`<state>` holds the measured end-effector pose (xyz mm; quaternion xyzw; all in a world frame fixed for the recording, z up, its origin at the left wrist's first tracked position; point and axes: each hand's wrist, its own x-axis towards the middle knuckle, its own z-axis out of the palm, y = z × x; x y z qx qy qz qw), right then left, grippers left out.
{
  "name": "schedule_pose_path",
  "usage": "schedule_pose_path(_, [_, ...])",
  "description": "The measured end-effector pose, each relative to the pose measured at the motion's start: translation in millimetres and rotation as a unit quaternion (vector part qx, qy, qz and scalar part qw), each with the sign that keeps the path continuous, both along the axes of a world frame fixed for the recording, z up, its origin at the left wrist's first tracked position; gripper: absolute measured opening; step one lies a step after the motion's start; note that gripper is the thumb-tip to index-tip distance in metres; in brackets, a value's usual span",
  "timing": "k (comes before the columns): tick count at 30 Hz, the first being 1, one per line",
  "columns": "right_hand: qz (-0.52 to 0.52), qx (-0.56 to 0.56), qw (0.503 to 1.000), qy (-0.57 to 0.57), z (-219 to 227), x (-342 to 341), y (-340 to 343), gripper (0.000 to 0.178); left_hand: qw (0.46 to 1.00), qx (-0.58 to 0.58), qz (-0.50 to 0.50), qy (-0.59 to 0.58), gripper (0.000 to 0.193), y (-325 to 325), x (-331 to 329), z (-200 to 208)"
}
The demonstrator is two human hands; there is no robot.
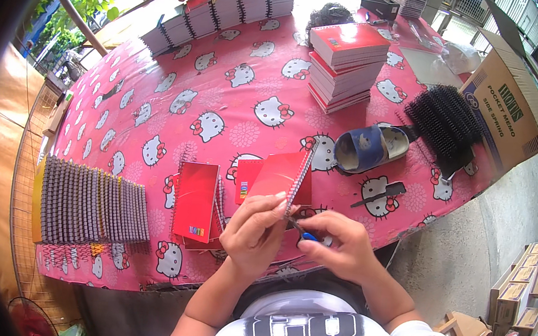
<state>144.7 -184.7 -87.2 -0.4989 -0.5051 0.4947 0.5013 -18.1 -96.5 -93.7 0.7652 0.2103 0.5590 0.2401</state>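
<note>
Two hands engaged: notebook [279,174] pinched by left hand [254,231], blue pliers [306,235] gripped by right hand [338,243]. Coil end judged being crimped; steady squeeze needed next.

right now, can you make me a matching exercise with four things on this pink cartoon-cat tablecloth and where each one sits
Things:
1. tall stack of red-covered notebooks
2. blue slipper
3. row of spiral-bound pads
4. black pile of binding coils

Places:
a. left edge of the table
b. far right, beside the cardboard box
c. far centre of the table
d. right of centre, below the red stack

Pairs: 1-c, 2-d, 3-a, 4-b
</note>
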Motion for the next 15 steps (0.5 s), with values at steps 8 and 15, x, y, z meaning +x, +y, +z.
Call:
schedule_pose_path(8, [-0.075, 0.072, 0.986, -0.127, -0.3, 28.8, 4.6, 0.034, 0.996, 0.055, 0.061, 0.046, 0.02, 10.3, -36.2, 58.9])
schedule_pose_path(15, [-0.252, 0.152, 0.774, -0.561, -32.3, 77.4, 8.2, 0.036, 0.936, 0.101, 0.124, 0.314, 0.032, 47.2, -100.8, 110.0])
